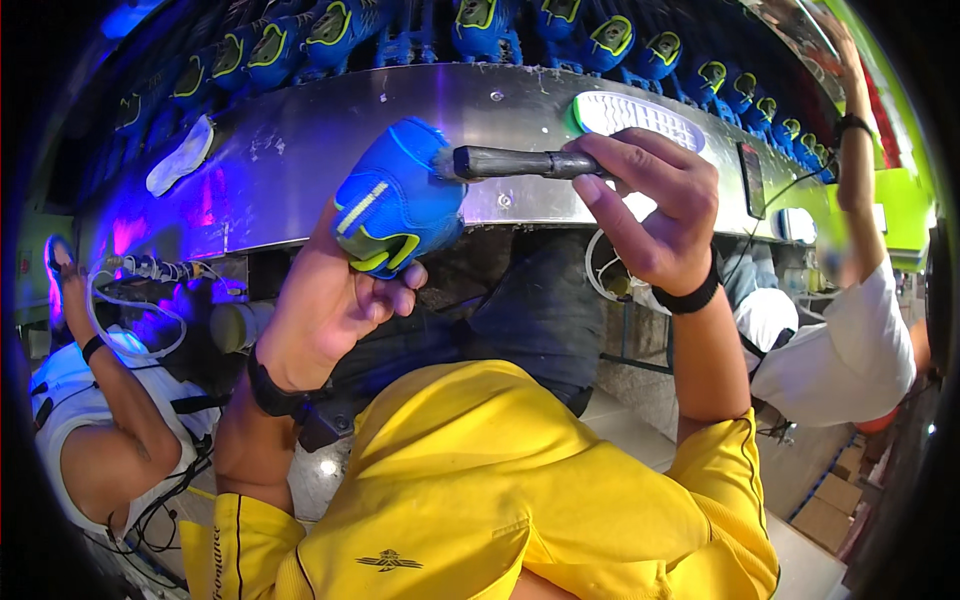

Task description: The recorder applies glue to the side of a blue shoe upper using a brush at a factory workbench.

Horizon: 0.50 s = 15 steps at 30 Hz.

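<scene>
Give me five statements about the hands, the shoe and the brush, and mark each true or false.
1. The left hand holds a blue shoe. True.
2. The right hand holds a brush. True.
3. The brush's bristles touch the shoe. True.
4. The shoe is red. False: it is blue with yellow-green trim.
5. The conveyor behind is empty. False: a white sole lies on it, with blue shoes racked above.
</scene>
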Each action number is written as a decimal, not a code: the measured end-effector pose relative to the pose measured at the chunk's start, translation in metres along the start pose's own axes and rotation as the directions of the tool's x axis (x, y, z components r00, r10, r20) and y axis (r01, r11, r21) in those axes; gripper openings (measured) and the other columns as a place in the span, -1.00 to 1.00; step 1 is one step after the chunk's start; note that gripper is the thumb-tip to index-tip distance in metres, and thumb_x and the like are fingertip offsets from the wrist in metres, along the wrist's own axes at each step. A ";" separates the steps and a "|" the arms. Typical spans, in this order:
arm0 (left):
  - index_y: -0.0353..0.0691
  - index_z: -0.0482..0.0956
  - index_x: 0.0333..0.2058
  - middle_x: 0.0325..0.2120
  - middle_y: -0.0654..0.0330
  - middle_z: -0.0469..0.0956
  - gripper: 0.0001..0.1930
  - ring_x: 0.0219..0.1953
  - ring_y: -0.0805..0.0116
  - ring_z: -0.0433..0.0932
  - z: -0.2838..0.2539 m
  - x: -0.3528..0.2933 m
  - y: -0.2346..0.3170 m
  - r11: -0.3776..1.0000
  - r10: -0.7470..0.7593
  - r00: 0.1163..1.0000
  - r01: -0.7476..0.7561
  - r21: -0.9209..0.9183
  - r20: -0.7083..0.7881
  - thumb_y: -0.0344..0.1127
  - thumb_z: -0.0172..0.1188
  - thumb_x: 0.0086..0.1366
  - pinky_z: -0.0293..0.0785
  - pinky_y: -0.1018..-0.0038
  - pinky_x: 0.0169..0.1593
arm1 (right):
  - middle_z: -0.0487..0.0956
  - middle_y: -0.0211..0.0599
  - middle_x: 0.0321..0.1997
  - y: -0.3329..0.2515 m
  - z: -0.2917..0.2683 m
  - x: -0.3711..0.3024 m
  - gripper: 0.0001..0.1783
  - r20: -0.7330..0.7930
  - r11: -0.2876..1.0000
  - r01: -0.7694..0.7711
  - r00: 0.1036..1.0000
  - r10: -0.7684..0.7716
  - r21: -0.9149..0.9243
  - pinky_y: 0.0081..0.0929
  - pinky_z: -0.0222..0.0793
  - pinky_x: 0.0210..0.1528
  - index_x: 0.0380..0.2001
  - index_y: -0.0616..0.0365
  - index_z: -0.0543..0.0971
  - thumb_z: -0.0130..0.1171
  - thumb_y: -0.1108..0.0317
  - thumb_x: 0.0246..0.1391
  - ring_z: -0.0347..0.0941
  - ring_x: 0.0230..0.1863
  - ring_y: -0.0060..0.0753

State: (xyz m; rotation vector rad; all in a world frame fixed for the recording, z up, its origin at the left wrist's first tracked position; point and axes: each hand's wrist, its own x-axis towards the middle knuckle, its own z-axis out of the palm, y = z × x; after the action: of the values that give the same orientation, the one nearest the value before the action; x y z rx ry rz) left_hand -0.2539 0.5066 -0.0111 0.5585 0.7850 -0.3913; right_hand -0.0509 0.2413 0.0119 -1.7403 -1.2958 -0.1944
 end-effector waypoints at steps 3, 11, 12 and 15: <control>-0.17 0.54 0.10 -0.40 -0.02 0.65 -0.34 -0.54 0.16 0.67 0.004 0.000 -0.006 0.993 -0.062 0.998 0.064 -0.103 0.025 0.36 -0.09 0.56 0.42 0.59 -0.65 | 0.66 -0.19 -0.45 0.006 0.008 -0.006 -0.71 -0.030 0.996 -0.053 0.998 0.055 0.076 -0.41 0.43 -0.47 -0.17 0.30 0.77 0.47 0.41 0.03 0.52 -0.54 -0.30; -0.15 0.57 -0.09 -0.41 0.06 0.63 -0.50 -0.55 0.33 0.62 0.010 0.003 -0.023 0.989 -0.074 0.992 0.085 -0.117 0.100 0.20 -0.05 0.58 0.37 0.63 -0.65 | 0.66 -0.17 -0.42 0.012 0.031 -0.031 -0.70 -0.083 0.957 -0.154 0.980 0.179 0.246 -0.50 0.49 -0.40 -0.12 0.36 0.76 0.46 0.38 0.14 0.58 -0.49 -0.40; -0.15 0.57 -0.09 -0.41 0.06 0.63 -0.50 -0.55 0.33 0.62 0.011 0.003 -0.024 0.990 -0.075 0.992 0.086 -0.114 0.099 0.20 -0.05 0.58 0.37 0.63 -0.65 | 0.67 -0.16 -0.40 0.014 0.034 -0.035 -0.71 -0.069 0.948 -0.173 0.978 0.198 0.267 -0.51 0.51 -0.37 -0.11 0.37 0.76 0.44 0.40 0.16 0.60 -0.47 -0.40; -0.17 0.57 -0.11 -0.41 0.08 0.62 -0.51 -0.55 0.34 0.61 0.013 0.004 -0.025 0.986 -0.074 0.991 0.089 -0.138 0.109 0.18 -0.05 0.59 0.37 0.62 -0.64 | 0.66 -0.18 -0.41 0.016 0.040 -0.047 -0.73 -0.035 0.916 -0.259 0.959 0.283 0.306 -0.53 0.50 -0.34 -0.11 0.37 0.76 0.43 0.42 0.16 0.60 -0.46 -0.42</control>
State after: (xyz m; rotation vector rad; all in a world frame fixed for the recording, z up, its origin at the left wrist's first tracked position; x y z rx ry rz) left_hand -0.2573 0.4785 -0.0146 0.3697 0.7312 -0.4327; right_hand -0.0728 0.2388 -0.0479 -1.6113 -0.9570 0.0895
